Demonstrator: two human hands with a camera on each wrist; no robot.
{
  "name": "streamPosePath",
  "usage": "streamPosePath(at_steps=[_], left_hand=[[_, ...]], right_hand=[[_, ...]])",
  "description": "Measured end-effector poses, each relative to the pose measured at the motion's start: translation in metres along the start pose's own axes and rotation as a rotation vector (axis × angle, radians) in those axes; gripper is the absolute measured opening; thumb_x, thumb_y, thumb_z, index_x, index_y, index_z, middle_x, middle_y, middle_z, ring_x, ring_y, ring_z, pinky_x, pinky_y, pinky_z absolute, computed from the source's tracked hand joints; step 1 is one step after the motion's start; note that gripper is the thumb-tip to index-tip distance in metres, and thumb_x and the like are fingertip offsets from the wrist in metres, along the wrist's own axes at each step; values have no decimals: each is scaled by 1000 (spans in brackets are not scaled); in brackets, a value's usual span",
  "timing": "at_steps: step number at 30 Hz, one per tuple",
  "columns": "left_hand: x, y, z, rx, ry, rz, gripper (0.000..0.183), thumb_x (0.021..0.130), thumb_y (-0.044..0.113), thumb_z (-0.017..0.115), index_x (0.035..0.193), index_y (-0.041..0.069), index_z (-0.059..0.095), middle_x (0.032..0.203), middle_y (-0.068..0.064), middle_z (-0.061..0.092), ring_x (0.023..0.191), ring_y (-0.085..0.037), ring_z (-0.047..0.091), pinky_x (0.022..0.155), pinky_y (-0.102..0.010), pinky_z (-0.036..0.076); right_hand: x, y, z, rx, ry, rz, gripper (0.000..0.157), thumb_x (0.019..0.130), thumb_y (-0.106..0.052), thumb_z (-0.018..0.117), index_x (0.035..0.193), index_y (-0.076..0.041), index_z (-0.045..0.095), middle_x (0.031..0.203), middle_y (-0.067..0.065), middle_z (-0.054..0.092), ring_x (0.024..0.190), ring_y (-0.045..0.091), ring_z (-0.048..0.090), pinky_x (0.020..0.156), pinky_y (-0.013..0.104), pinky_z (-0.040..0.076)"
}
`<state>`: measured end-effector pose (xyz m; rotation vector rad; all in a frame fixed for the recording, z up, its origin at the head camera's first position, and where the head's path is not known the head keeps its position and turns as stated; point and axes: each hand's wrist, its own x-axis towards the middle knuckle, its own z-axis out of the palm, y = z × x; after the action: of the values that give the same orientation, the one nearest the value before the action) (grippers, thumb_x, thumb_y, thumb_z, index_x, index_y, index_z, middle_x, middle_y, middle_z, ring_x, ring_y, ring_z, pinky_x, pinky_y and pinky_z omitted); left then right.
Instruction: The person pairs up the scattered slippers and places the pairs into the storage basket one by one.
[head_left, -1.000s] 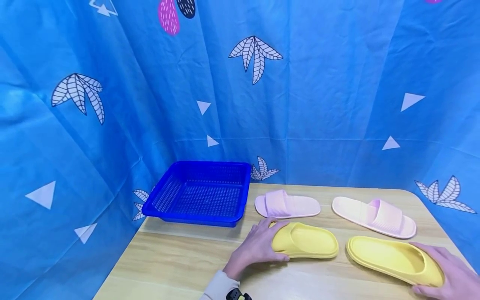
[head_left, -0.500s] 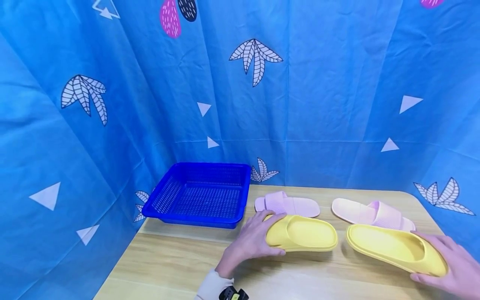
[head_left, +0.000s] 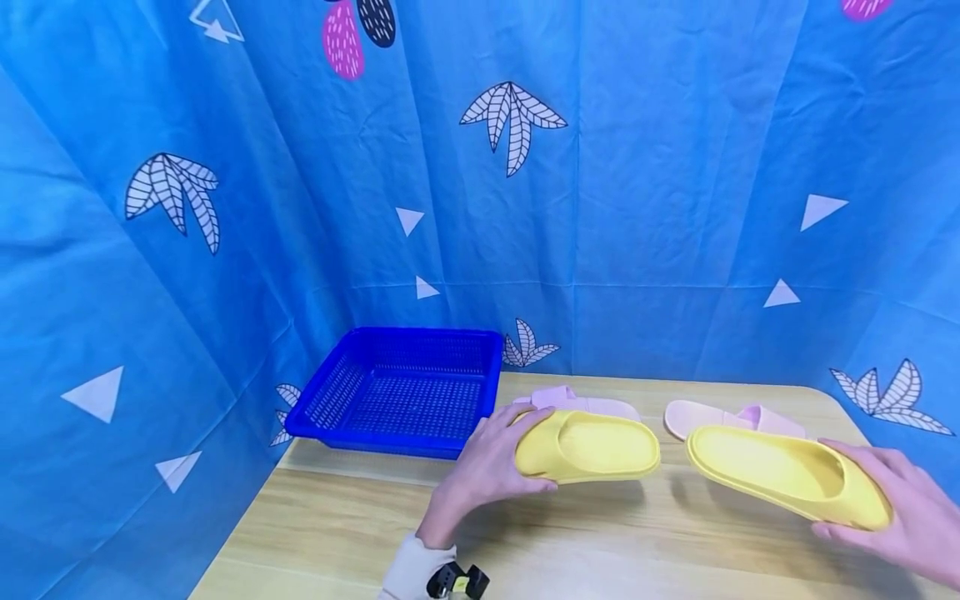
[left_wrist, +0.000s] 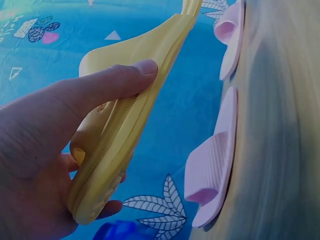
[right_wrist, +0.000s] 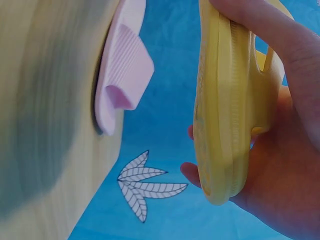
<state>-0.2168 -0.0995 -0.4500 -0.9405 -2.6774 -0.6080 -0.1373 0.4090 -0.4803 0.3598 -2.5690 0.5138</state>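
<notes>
My left hand (head_left: 491, 462) grips the toe end of a yellow slipper (head_left: 592, 447), thumb along the near side and fingers round the far side. In the left wrist view that slipper (left_wrist: 120, 125) hangs clear of the table. The toe of a second yellow slipper (head_left: 772, 471) is held by my right hand (head_left: 892, 508), its heel pointing left toward the first one. The right wrist view shows this slipper (right_wrist: 225, 110) raised too, with fingertips curling under its sole. Behind them two pink slippers lie on the table, the left one (head_left: 611, 407) and the right one (head_left: 693, 414) both partly covered.
A blue perforated plastic basket (head_left: 420, 404) stands at the back left of the wooden table (head_left: 337, 517). A blue patterned curtain (head_left: 645, 183) hangs behind the table and along its left side.
Both yellow slippers have risen off the table in my hands, casting shadows beneath them. They moved up the view and slightly left, now overlapping the pink slippers.
</notes>
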Motion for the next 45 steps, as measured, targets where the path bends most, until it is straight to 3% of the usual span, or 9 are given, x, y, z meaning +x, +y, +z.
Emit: streamPosePath(at_steps=[9, 13, 27, 34, 39, 45], left_hand=[[1, -20, -16, -46, 14, -51, 100, 67, 56, 91, 153, 29, 49, 146, 1, 53, 130, -23, 50, 91, -42, 44], [0, -29, -25, -102, 21, -77, 97, 67, 53, 93, 151, 31, 50, 146, 4, 53, 129, -22, 49, 90, -42, 43], [-6, -56, -53, -150, 59, -134, 98, 69, 57, 91, 154, 33, 47, 148, 5, 52, 130, -20, 48, 94, -46, 44], [-3, -59, -53, -193, 54, -100, 97, 70, 53, 91, 154, 35, 46, 148, 4, 50, 132, -21, 47, 97, -49, 45], [-4, -61, -51, -184, 61, -91, 97, 71, 53, 91, 154, 36, 45, 147, 5, 50, 131, -20, 47, 97, -48, 45], [-10, -63, -53, -168, 86, -109, 96, 70, 55, 91, 153, 35, 48, 148, 3, 49, 131, -23, 48, 98, -52, 46]], right_hand=[[9, -14, 0, 42, -36, 58, 116, 47, -37, 104, 146, -5, 51, 116, 28, 52, 96, 43, 46, 59, 41, 33], [15, -21, 0, 42, -30, 58, 115, 48, -37, 103, 145, -4, 51, 116, 26, 53, 95, 40, 45, 60, 35, 31], [60, -48, -11, 54, -24, 38, 107, 51, -37, 103, 141, -4, 56, 116, 22, 54, 96, 33, 42, 59, 33, 33], [70, -53, -17, 58, -29, 75, 106, 53, -38, 102, 142, -3, 54, 116, 21, 55, 95, 28, 39, 57, 31, 35], [68, -57, -16, 94, -69, 150, 106, 59, -40, 100, 146, -6, 51, 123, 26, 51, 102, 37, 41, 58, 37, 35], [70, -60, -10, 138, -63, 117, 105, 58, -37, 101, 147, -8, 52, 135, 24, 50, 111, 42, 42, 65, 47, 36]])
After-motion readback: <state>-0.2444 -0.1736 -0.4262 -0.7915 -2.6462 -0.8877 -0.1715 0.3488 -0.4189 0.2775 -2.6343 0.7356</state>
